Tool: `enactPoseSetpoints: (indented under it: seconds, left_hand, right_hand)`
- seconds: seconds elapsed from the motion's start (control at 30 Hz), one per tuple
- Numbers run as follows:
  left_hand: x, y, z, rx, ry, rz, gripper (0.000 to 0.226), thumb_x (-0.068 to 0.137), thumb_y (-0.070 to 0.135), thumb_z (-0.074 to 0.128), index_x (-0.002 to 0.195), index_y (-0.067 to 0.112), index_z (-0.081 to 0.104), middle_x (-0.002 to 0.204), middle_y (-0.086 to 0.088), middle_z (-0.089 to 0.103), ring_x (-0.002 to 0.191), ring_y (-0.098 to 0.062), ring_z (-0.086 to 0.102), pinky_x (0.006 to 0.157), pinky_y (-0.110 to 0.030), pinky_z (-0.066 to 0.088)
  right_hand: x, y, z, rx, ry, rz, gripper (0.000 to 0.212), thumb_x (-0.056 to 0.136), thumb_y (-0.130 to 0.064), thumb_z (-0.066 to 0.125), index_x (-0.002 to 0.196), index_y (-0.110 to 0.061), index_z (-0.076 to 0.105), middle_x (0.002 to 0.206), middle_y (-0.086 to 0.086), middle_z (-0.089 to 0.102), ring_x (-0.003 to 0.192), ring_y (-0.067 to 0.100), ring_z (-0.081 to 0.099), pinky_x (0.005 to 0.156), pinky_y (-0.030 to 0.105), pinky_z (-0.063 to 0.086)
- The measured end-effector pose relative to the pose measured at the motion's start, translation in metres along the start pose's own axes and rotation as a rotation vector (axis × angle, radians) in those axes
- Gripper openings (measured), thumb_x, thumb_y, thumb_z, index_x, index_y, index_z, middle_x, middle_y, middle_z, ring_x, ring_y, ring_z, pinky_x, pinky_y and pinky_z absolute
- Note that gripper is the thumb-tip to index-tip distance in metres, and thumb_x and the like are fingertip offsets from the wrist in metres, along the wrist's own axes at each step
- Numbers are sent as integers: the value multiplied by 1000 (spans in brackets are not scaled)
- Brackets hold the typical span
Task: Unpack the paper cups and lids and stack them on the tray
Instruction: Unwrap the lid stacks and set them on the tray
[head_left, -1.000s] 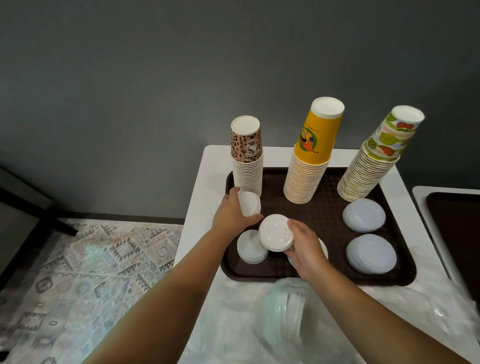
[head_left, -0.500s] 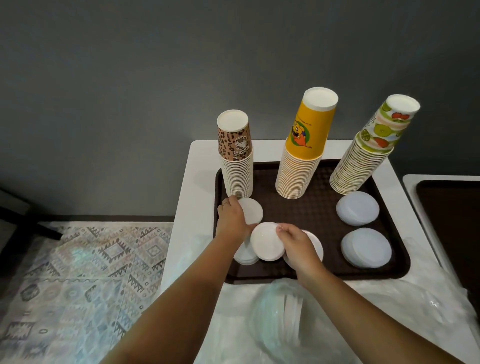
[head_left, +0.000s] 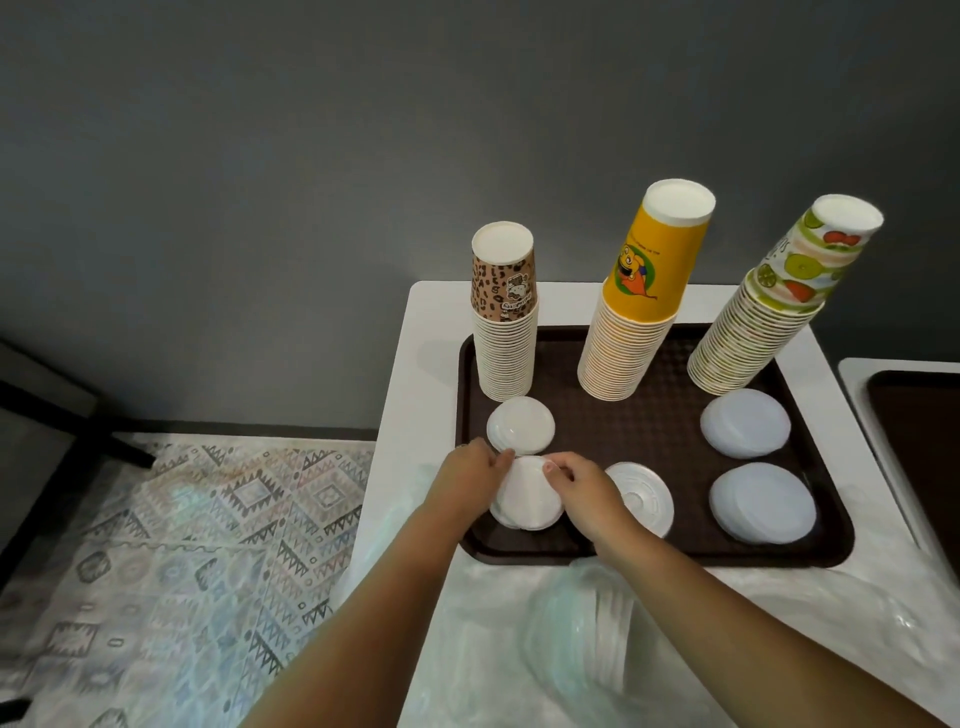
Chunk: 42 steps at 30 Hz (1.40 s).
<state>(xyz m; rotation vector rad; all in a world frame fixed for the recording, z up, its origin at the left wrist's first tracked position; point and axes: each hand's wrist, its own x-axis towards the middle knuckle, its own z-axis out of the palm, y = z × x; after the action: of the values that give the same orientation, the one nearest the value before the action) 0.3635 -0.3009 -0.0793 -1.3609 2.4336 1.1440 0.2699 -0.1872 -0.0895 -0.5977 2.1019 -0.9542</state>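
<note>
Three upside-down cup stacks on the brown tray (head_left: 675, 436): leopard-print stack (head_left: 505, 332), yellow stack (head_left: 636, 306), fruit-print stack (head_left: 769, 312). Five lid piles: back-left pile (head_left: 521, 425), front-left pile (head_left: 525, 496), middle pile (head_left: 644, 499), back-right pile (head_left: 745, 423), front-right pile (head_left: 762, 502). Two hands, left hand (head_left: 470, 470) and right hand (head_left: 587, 488); one plastic bag of lids (head_left: 587, 629); one second tray (head_left: 919, 431).

My 2 forearms are bare to the frame's lower edge, with no sleeves showing. My left hand (head_left: 470, 470) and right hand (head_left: 584, 488) wear no gloves, rings or watch.
</note>
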Motion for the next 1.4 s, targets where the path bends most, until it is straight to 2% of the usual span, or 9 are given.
enactPoseSetpoints:
  seconds: [0.13, 0.3, 0.47, 0.63, 0.77, 1.03, 1.13, 1.23, 1.4]
  left_hand:
    - [-4, -6, 4, 32, -13, 17, 19, 97, 28, 50, 99, 9, 53, 106, -9, 61, 90, -18, 52, 76, -23, 38]
    - [-13, -8, 7, 64, 16, 49, 26, 96, 21, 52, 114, 2, 52, 118, -14, 56, 107, -26, 54, 85, -26, 39]
    - [-26, -10, 11, 8, 138, 114, 32, 95, 17, 52, 124, 5, 45, 127, -11, 48, 111, -24, 50, 88, -22, 37]
    - [-60, 4, 19, -122, 354, 338, 26, 91, 16, 58, 116, 10, 50, 114, -2, 53, 105, -17, 48, 85, -18, 38]
    - [-87, 10, 32, -224, 273, 373, 13, 90, 24, 61, 94, 18, 51, 94, 9, 50, 90, -11, 52, 77, -15, 41]
    - [-118, 9, 62, -381, 46, 202, 9, 97, 23, 48, 93, 15, 50, 92, 4, 49, 93, -11, 42, 72, -10, 36]
    - [-123, 10, 70, -511, -3, 110, 13, 99, 20, 42, 91, 18, 52, 93, 3, 53, 84, -12, 48, 72, -22, 42]
    - [-129, 13, 76, -615, -29, 15, 19, 98, 13, 42, 93, 17, 60, 93, -1, 59, 85, -17, 55, 79, -40, 51]
    - [-137, 20, 86, -533, -27, 51, 26, 88, 3, 48, 100, 18, 65, 97, 0, 65, 80, -12, 60, 78, -30, 53]
  right_hand:
    - [3, 2, 3, -117, 10, -14, 25, 95, -19, 52, 117, -13, 62, 119, 11, 51, 100, 22, 56, 87, 26, 41]
    - [2, 0, 5, -189, -62, -8, 32, 91, -16, 60, 122, -10, 60, 122, 13, 49, 100, 23, 59, 92, 39, 51]
    - [-5, -4, 0, -218, -41, -84, 37, 89, -18, 63, 125, -12, 56, 124, 9, 49, 112, 17, 54, 87, 17, 38]
    - [-25, -7, -13, -156, 35, -200, 26, 89, -15, 63, 115, -16, 62, 111, 1, 54, 97, 9, 56, 81, 13, 42]
    - [-46, -7, -31, -117, 53, -254, 14, 88, -13, 62, 100, -22, 61, 90, -5, 57, 68, 3, 53, 62, 6, 41]
    - [-96, 14, -62, -135, -119, -139, 12, 90, -13, 57, 79, -15, 59, 60, -1, 63, 46, 5, 57, 58, 20, 51]
    - [-111, 26, -65, -145, -180, -72, 6, 89, -15, 60, 87, -9, 59, 63, 0, 64, 54, 13, 65, 57, 26, 54]
    - [-122, 39, -64, -176, -208, -14, 24, 88, -28, 64, 105, -17, 52, 85, 3, 62, 76, 24, 69, 64, 34, 56]
    - [-138, 46, -59, -140, -238, 57, 51, 89, -38, 62, 130, -22, 37, 104, 3, 55, 76, 17, 62, 62, 29, 56]
